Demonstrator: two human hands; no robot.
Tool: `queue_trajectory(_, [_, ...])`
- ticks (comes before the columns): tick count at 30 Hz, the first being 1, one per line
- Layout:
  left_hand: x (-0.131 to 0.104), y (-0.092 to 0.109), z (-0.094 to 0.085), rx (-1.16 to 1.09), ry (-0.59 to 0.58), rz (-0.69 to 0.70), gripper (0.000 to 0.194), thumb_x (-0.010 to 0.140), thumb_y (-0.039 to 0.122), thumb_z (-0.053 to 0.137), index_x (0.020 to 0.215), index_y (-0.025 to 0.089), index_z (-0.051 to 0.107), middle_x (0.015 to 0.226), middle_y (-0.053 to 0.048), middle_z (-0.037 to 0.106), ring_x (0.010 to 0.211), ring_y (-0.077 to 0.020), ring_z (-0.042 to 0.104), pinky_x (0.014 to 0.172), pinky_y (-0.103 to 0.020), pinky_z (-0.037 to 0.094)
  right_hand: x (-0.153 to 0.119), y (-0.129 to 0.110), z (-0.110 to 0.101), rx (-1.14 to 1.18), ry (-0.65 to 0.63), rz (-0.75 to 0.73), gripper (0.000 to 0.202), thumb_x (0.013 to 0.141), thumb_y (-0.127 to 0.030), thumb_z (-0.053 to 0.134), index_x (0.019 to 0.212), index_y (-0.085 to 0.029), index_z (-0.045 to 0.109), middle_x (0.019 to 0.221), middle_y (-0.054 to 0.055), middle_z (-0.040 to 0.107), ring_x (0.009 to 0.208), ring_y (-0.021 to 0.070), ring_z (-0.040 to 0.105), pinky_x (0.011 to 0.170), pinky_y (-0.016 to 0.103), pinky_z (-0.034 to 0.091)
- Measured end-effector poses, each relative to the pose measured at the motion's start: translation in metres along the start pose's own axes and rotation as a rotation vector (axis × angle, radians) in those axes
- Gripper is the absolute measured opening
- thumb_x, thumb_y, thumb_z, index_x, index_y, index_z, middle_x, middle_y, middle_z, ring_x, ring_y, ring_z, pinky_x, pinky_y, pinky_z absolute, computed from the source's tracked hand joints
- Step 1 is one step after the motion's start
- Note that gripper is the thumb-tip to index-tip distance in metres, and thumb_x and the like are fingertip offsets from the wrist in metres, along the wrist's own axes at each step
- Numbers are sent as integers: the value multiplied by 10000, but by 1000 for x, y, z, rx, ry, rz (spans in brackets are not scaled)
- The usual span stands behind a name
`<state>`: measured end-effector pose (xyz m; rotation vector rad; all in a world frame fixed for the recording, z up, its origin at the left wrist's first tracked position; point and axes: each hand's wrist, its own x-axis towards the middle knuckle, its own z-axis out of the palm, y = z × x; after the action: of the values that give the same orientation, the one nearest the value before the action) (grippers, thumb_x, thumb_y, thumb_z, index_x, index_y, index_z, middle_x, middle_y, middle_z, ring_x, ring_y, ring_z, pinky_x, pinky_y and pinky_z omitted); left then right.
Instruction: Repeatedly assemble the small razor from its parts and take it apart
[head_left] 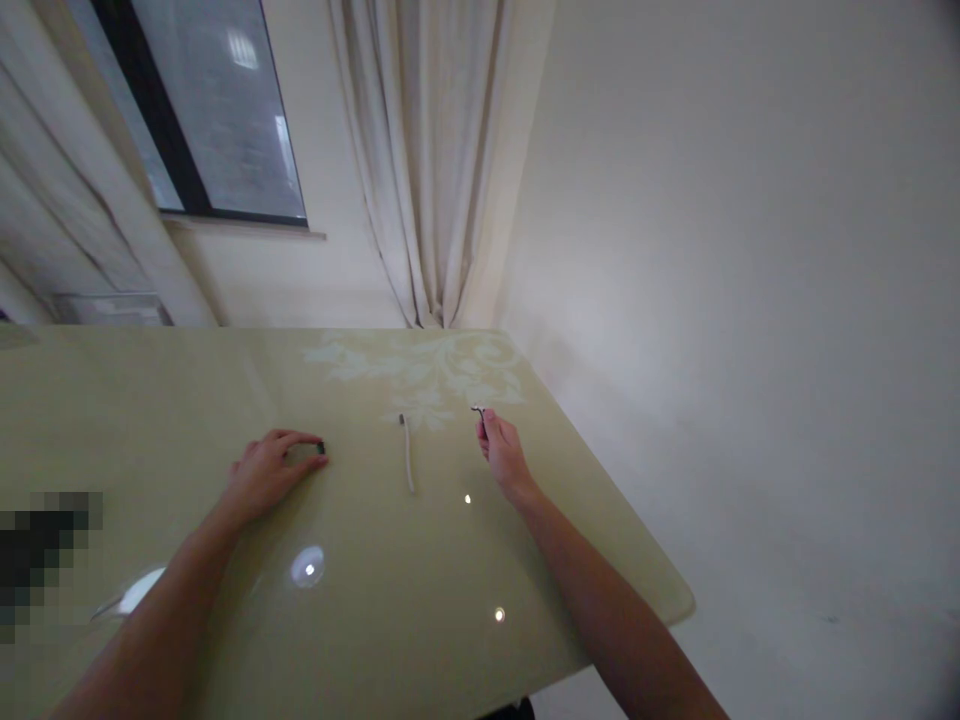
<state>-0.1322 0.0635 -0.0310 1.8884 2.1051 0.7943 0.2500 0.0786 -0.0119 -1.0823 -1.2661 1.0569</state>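
Note:
My left hand [271,468] rests low over the table, thumb and index finger pinching a small dark piece [321,448]. To its right lies a thin pale stick [409,458] with a dark tip at its far end, touched by neither hand. My right hand [501,448] is closed on a small thin metallic object [478,409], whose end sticks out past the fingers to the left. What the fingers cover of it is hidden.
The glossy greenish table [375,620] has a pale floral pattern near its back edge. A white wall [735,300] runs along the right side. Curtains [431,150] and a window [225,110] are behind. A blurred dark shape [41,545] is at the left.

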Motion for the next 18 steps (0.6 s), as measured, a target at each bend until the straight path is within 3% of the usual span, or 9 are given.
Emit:
queue_trajectory(4, [-8,23,9,-93,111,111,435,798,600,675,1023,245,786,1161,-114,714,992,-331,652,964,-493,491,0,0,2,-62,-70,-32,612,853,-800,566,672,-215,535,563,-57,365,496,103,298,457,237,202])
queue_trajectory(7, [-15,70,21,-268,156,273,437,818,589,692,1083,247,753,1138,-97,710,917,-270,627,896,-420,515,-3,-6,6,-91,-152,-6,539,813,-720,680,697,-197,614,551,-65,375,498,97,301,465,240,192])
queue_trajectory(11, [-23,142,43,-401,61,475,341,851,491,732,1091,249,742,1073,-75,730,886,-239,601,880,-392,488,-11,-14,12,10,-282,107,465,783,-637,757,785,-175,708,506,-91,372,454,74,254,447,228,158])
queue_trajectory(13, [-27,168,53,-461,35,506,286,860,434,739,1072,242,736,1052,-69,734,890,-233,599,881,-386,478,-13,-16,13,111,-341,169,468,781,-634,765,851,-172,729,488,-113,336,431,60,219,432,213,136])
queue_trajectory(15, [-29,181,61,-521,36,508,262,872,385,729,1086,235,723,1053,-66,734,876,-221,593,890,-386,468,-14,-17,13,213,-379,222,489,762,-631,790,913,-168,737,488,-128,313,418,50,194,416,204,120])
queue_trajectory(18, [-33,184,68,-621,52,489,287,886,358,707,1145,235,702,1048,-60,723,869,-208,579,862,-364,470,-13,-16,13,309,-398,270,522,719,-624,830,929,-157,729,491,-133,326,406,45,183,398,213,107])
